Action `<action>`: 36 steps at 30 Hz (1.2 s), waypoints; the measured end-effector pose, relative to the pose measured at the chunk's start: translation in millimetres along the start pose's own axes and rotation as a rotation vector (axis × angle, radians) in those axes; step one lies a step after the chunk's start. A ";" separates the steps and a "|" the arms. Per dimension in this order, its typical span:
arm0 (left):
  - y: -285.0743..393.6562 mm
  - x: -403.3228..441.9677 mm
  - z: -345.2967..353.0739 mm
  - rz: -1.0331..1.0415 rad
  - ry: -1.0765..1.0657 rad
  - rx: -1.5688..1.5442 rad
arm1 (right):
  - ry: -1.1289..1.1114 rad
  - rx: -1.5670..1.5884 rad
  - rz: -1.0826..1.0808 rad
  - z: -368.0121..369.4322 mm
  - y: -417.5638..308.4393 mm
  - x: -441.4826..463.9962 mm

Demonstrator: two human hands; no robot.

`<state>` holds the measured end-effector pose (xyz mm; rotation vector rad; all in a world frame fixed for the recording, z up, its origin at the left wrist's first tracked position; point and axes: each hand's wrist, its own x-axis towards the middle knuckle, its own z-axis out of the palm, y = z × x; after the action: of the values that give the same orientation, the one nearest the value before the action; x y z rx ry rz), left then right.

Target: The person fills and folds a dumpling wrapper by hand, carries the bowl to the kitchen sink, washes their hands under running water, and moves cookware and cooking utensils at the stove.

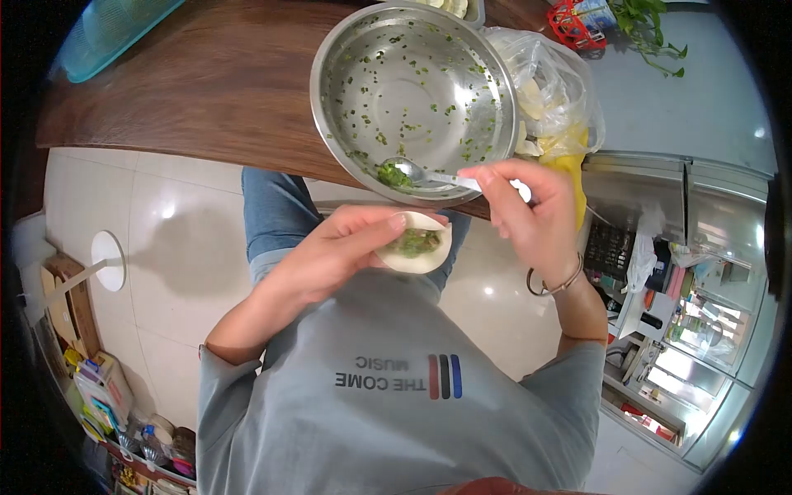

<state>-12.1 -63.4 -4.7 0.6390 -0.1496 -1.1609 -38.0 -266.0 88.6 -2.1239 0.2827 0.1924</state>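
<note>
The brown tabletop (206,91) spanned much of the far side. On it stood one wide steel bowl (396,82), its near rim reaching past the tabletop's edge; green bits, too many to count, dotted its inside. Just right of the bowl lay one clear plastic bag (549,74) around several pale pieces, with yellow plastic (568,157) below it. One turquoise mesh basket (115,37) sat at the far left, well apart from the bowl. At the far right were one leafy plant (648,29) and, beside it, one red openwork holder (573,25). The bowl partly hid one tray (474,11) of pale pieces behind it.

Two hands worked at the near side of the bowl. The right hand (532,206), one bracelet (565,282) at its wrist, was closed, its thumb and fingers pinching the pale handle of one spoon (437,176) and covering part of it. The spoon's head, over the bowl's near side, carried a green clump (393,175). The left hand (342,243) was partly closed around one round wrapper (429,261) — thumb over its edge, fingers beneath — in front of the person's torso, just below the bowl in view. On the wrapper lay one green mound of filling (417,242).
</note>
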 end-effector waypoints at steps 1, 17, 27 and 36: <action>-1.7 1.8 -0.3 -0.002 -0.005 -0.005 | -0.038 0.054 0.063 -0.5 2.1 6.0; 21.2 6.4 30.7 0.167 0.192 -0.017 | -0.010 0.832 -0.032 -32.4 37.7 13.0; 30.0 31.6 43.0 0.183 0.269 -0.266 | 0.176 0.519 -0.418 -27.9 80.3 -5.5; 35.3 37.5 53.7 0.272 0.318 -0.469 | 0.410 -0.169 -0.981 -8.2 87.9 -3.5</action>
<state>8.7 -109.0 50.3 0.3629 0.2930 -0.7801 -65.4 -318.3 22.9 -2.2084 -0.5695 -0.8141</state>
